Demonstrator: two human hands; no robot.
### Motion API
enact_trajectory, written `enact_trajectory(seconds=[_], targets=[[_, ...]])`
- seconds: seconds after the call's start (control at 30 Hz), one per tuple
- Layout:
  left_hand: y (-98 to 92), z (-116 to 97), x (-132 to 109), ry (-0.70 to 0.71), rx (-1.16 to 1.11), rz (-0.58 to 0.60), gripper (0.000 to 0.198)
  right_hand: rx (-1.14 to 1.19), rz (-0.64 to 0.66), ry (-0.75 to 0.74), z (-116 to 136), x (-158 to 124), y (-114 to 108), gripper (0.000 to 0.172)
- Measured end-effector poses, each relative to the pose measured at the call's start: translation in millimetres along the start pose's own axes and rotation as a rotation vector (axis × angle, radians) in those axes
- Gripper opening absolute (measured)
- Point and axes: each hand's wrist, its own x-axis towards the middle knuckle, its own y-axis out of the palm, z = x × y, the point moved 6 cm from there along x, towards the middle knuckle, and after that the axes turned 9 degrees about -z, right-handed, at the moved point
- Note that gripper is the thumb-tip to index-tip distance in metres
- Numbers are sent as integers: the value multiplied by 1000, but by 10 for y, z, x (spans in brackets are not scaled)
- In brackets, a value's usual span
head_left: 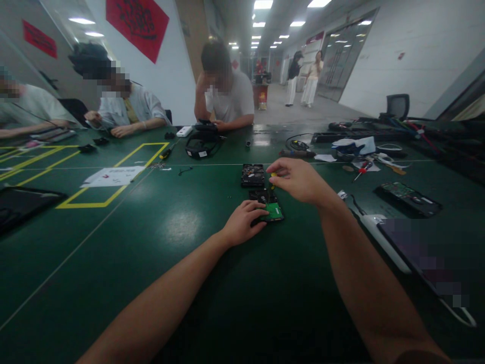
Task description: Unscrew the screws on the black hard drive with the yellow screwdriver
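A hard drive (275, 211) lies on the green table with its green circuit board facing up. My left hand (243, 223) holds it from the left, fingers over the board and thumb along the near edge. Over the drive's far part, my right hand (299, 181) pinches the yellow handle of a small screwdriver (273, 175), which stands roughly upright. Its shaft points down at the drive, but whether the tip sits in a screw is too small to tell. Just beyond lies a second hard drive (252, 175), dark, with parts showing on top.
Right of my arm are a phone-like dark screen (424, 263), a circuit-board device (411, 198) and a red screwdriver (362, 171). A black headset (200, 145) and white paper (113, 176) lie to the left. A person (227, 96) sits opposite; others sit further left.
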Motion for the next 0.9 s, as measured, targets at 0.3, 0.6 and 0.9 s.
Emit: enact_trajectory(seconds=[0.3,0.6,0.9], targets=[[0,-3,-1,-2,12,14,37,-140,-18,-15,-17,16,-28,22],[7,-24,1,8,24,6,36,-232,-48,-60,13,1,-48,14],[3,-20,-1,8,19,4,36,-138,-11,-6,56,-23,-72,17]])
